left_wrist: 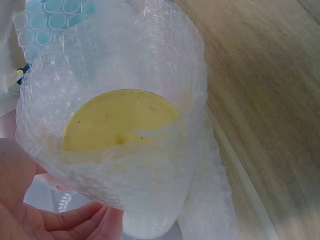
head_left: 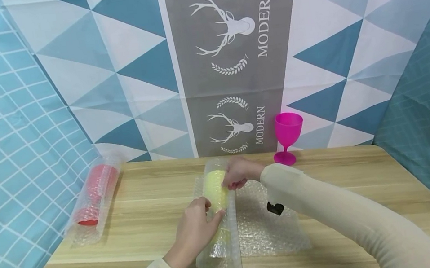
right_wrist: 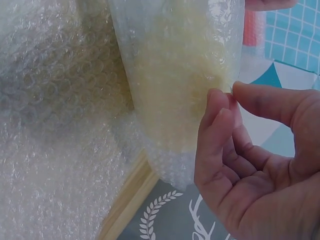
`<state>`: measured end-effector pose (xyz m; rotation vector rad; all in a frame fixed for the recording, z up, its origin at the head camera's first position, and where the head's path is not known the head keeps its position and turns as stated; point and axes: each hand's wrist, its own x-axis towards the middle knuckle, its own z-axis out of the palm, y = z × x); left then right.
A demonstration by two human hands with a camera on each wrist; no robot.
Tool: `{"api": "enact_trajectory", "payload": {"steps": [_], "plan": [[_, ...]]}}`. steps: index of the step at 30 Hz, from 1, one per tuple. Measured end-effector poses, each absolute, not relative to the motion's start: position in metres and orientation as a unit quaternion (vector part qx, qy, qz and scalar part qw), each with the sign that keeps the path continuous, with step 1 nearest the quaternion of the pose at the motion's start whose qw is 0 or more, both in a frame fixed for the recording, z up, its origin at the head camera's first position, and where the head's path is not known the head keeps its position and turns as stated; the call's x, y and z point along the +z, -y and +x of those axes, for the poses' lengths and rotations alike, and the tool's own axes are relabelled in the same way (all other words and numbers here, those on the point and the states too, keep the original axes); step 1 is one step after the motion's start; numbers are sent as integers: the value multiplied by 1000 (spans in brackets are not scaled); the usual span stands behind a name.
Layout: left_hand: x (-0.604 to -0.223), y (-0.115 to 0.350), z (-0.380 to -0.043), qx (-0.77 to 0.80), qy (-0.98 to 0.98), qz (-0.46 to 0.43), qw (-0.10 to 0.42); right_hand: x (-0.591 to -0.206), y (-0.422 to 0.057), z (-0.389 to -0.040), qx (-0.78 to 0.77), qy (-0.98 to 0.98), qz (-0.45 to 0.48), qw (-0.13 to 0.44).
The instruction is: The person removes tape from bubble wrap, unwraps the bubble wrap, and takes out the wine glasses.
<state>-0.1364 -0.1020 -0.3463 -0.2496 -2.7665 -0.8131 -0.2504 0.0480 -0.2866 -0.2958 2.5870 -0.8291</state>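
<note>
A yellow goblet (head_left: 215, 187) lies inside a roll of bubble wrap (head_left: 233, 240) mid-table, blurred by the plastic layers. Its round yellow foot (left_wrist: 122, 120) shows through the open end in the left wrist view. My left hand (head_left: 195, 227) holds the near left side of the roll, its thumb across the top. At the far end, my right hand (head_left: 240, 173) pinches the wrap's edge between thumb and fingertips (right_wrist: 220, 102). A flat stretch of the wrap spreads out to the right of the roll, partly beneath the right forearm.
A red object (head_left: 100, 180) in bubble wrap lies at the table's left edge, by the blue gridded cloth (head_left: 3, 134). At the back right a pink goblet (head_left: 289, 129) stands upright near the patterned backdrop (head_left: 141, 71). The wooden table (head_left: 149, 224) lies beneath everything.
</note>
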Motion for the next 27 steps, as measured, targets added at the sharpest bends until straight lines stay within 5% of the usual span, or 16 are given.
{"api": "enact_trajectory", "payload": {"steps": [14, 27], "plan": [[-347, 103, -135, -274, 949, -86, 132, -295, -44, -252, -401, -895, -24, 191], [-347, 102, -135, -275, 948, -90, 135, -298, -46, -255, -433, -869, -16, 237]]}}
